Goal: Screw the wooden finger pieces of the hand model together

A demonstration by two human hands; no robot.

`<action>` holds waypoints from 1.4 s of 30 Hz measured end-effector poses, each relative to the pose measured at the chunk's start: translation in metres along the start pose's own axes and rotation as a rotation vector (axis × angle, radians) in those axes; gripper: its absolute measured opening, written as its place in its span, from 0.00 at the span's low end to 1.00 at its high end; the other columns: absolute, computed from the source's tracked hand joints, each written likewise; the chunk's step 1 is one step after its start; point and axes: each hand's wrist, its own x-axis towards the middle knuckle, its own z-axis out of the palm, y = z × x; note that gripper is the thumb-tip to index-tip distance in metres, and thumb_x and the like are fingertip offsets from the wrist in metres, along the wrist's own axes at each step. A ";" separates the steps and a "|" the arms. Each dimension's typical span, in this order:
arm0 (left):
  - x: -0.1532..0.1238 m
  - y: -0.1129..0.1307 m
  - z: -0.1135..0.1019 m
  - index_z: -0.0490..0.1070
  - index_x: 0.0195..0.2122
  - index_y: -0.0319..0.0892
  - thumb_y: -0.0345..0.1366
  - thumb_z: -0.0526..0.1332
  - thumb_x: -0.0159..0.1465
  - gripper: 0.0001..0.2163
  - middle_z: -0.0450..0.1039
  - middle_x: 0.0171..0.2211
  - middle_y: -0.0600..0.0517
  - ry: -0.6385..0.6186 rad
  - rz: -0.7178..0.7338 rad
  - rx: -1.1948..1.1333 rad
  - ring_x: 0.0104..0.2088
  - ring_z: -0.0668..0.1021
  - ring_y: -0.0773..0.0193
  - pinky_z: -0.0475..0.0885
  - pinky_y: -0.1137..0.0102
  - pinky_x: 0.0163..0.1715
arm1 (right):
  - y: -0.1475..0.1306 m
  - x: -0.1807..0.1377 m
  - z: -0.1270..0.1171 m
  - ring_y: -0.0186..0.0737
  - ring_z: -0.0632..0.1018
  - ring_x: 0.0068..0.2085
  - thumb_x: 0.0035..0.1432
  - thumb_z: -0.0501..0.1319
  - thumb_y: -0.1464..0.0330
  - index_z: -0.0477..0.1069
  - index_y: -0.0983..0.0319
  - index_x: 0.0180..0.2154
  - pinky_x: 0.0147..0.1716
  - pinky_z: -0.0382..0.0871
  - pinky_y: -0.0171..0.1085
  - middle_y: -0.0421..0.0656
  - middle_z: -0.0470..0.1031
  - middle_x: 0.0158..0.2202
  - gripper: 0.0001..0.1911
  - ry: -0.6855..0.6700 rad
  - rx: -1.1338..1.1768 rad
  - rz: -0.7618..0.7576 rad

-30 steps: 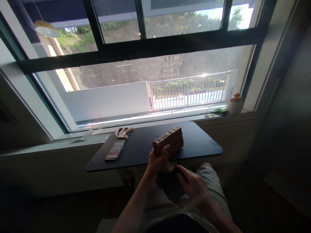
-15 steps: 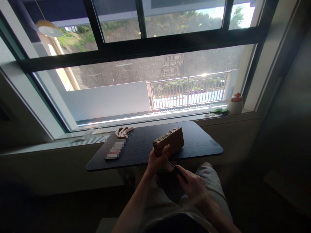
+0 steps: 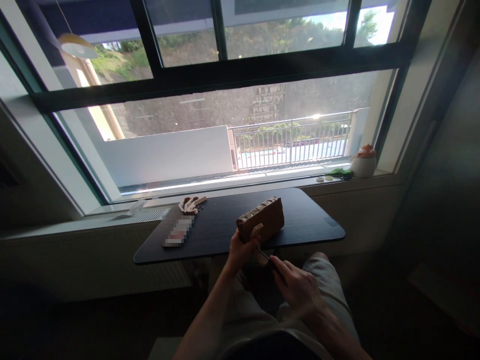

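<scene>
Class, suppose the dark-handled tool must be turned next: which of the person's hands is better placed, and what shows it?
Probably the right hand: it grips the dark-handled tool, whose thin shaft points toward the left hand, itself occupied holding the brown block.

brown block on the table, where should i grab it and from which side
Probably the right end of the brown block, coming from above and the right: that end looks uncovered, while the left hand is at the near-left corner. The ridged top looks narrower than the broad front face, so a hand spanning the top seems best. The back is hidden.
</scene>
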 end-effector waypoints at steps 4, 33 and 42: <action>0.000 0.001 0.000 0.73 0.40 0.37 0.39 0.72 0.44 0.22 0.78 0.31 0.48 -0.005 -0.005 -0.016 0.31 0.78 0.60 0.72 0.69 0.31 | 0.000 0.000 0.003 0.38 0.79 0.34 0.64 0.49 0.67 0.67 0.60 0.53 0.29 0.70 0.33 0.43 0.77 0.38 0.18 0.001 0.021 0.006; -0.002 0.009 0.000 0.72 0.42 0.36 0.38 0.71 0.47 0.22 0.78 0.35 0.45 -0.041 0.001 0.006 0.32 0.78 0.60 0.71 0.71 0.29 | 0.001 0.003 0.009 0.41 0.78 0.43 0.64 0.49 0.67 0.66 0.59 0.52 0.39 0.71 0.37 0.42 0.75 0.47 0.17 -0.049 0.179 0.154; 0.001 0.002 -0.001 0.72 0.42 0.36 0.39 0.71 0.47 0.22 0.78 0.34 0.46 -0.031 0.011 0.023 0.33 0.78 0.60 0.72 0.70 0.31 | 0.002 0.004 0.014 0.41 0.78 0.40 0.61 0.52 0.69 0.64 0.58 0.54 0.36 0.71 0.38 0.41 0.75 0.46 0.19 -0.044 0.114 0.155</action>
